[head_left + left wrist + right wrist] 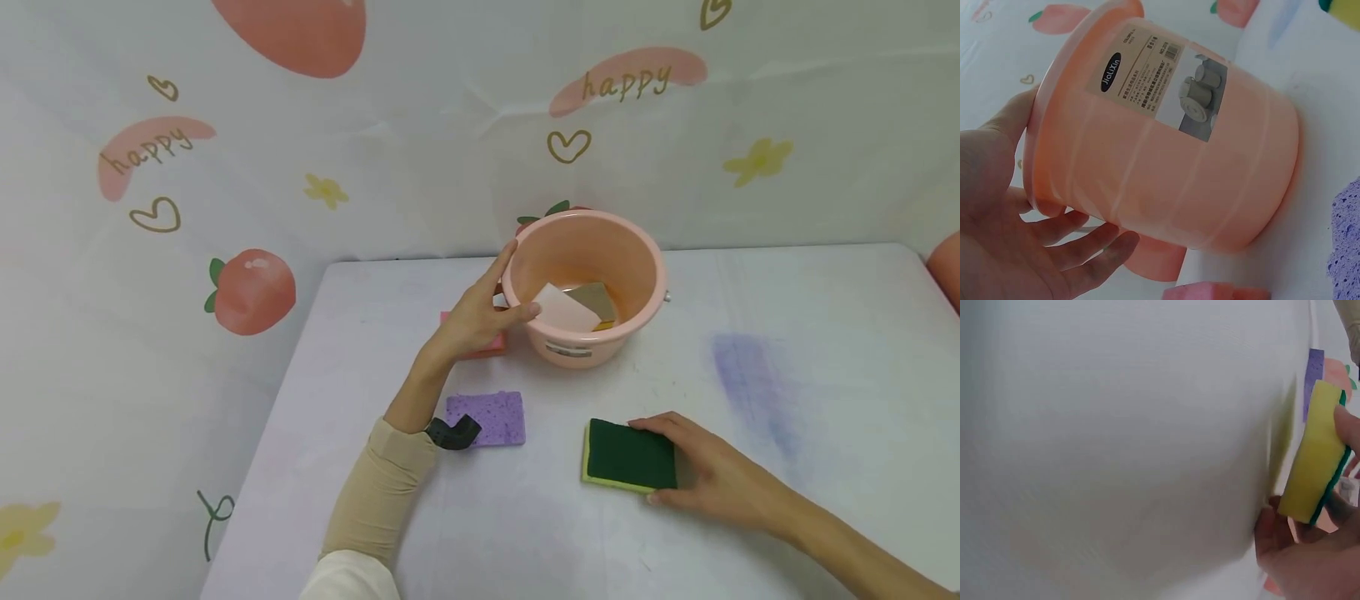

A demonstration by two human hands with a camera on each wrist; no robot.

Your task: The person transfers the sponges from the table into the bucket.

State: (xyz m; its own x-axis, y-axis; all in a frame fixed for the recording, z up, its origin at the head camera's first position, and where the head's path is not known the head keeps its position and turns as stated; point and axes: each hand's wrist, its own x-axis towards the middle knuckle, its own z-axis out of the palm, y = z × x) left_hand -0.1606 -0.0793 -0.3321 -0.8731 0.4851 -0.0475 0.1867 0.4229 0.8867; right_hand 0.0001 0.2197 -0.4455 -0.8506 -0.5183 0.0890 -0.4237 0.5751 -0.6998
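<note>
Bucket (1166, 159) is gripped by left hand (474, 315), green-and-yellow sponge (628, 455) by right hand (716, 479)

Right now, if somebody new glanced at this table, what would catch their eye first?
Probably the pink bucket toward the back of the white table, with the left fingers on its rim. Next comes the green-and-yellow sponge that the right fingers grip in front of the bucket, then the purple sponge lying left of that.
</note>
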